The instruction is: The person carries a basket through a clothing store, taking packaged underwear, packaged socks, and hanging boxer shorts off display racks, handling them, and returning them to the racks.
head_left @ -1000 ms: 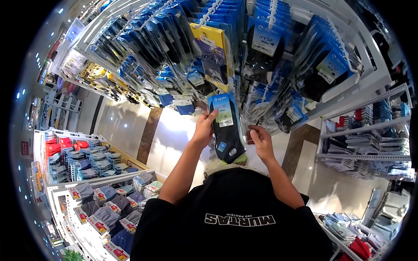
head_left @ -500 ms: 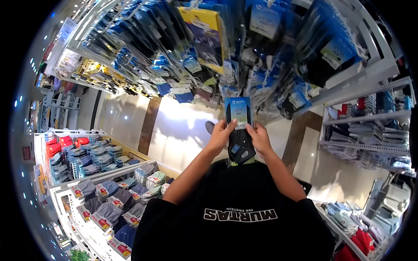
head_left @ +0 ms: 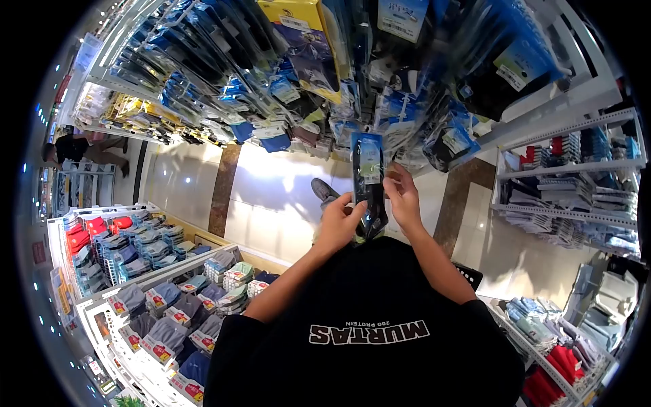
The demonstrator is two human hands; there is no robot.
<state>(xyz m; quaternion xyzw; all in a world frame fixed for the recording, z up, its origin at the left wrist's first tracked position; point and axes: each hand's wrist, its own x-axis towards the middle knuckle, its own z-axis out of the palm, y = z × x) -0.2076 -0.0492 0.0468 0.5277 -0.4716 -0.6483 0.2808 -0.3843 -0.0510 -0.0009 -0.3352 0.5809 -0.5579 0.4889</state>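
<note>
A sock pack (head_left: 368, 178) with a blue header and dark socks inside is held upright in front of my chest. My left hand (head_left: 339, 222) grips its lower left edge, with the thumb across the front. At its right side is my right hand (head_left: 403, 197), fingers bent and raised near the edge; whether they touch the pack is hard to see. Beyond the pack hang rows of blue-topped sock packs (head_left: 400, 20) and a yellow-and-purple pack (head_left: 302, 41).
A white bin (head_left: 129, 298) of folded, tagged items stands at the left. Racks (head_left: 576, 165) of folded goods are at the right, and another bin (head_left: 542, 353) at the lower right. A distant person (head_left: 71, 147) appears at the far left.
The pack has turned narrower to my view. My right hand has moved up from the pack's front to beside its edge, while my left hand has shifted slightly lower along the pack.
</note>
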